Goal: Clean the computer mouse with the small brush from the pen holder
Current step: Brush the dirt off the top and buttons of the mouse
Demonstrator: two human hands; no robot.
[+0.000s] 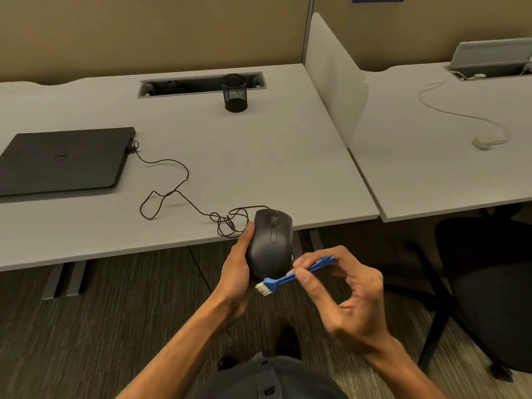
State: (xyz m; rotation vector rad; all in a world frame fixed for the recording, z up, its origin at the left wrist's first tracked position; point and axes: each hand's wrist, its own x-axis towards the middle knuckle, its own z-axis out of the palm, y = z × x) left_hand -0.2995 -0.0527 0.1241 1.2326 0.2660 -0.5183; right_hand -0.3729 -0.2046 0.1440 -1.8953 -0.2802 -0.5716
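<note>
Off the grey desk (259,145) edge, left fingers (249,228) grip mouse (270,243), right fingers (302,276) pinch brush (283,279).

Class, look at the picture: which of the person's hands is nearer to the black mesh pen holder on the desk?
Left. The left hand cradles the mouse at the desk's front edge, below the pen holder. The right hand, pinching the blue brush, is lower and farther right.

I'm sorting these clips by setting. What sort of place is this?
Most likely an open-plan office: grey desks split by a divider panel, a closed laptop, and a black office chair.
</note>
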